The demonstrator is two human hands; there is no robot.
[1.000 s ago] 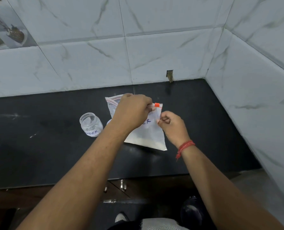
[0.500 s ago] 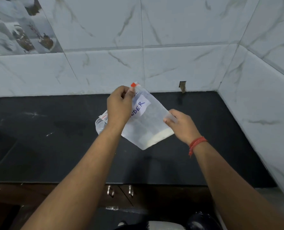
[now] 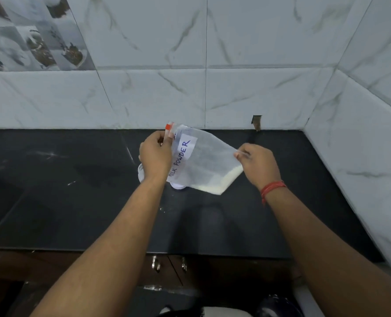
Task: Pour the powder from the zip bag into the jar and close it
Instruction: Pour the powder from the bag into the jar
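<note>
A clear zip bag [image 3: 209,161] labelled "MILK POWDER" hangs in the air over the black counter [image 3: 75,202], held by both hands. My left hand [image 3: 156,155] pinches its zip end, where the orange slider [image 3: 167,127] sticks up. My right hand [image 3: 257,164] pinches the opposite corner. White powder lies along the bag's lower right edge. The glass jar [image 3: 141,173] is mostly hidden behind my left wrist; only a sliver shows. A white lid [image 3: 178,186] peeks out under the bag.
Marble-tiled walls close the counter at the back and on the right [image 3: 361,133]. A small dark notch [image 3: 256,121] sits in the back wall. Two cabinet handles [image 3: 167,264] show below the counter's front edge.
The bag was lifted off the counter and turned, its zip end now up at the left. My right hand moved from the zip end to the far corner. The head view shifted.
</note>
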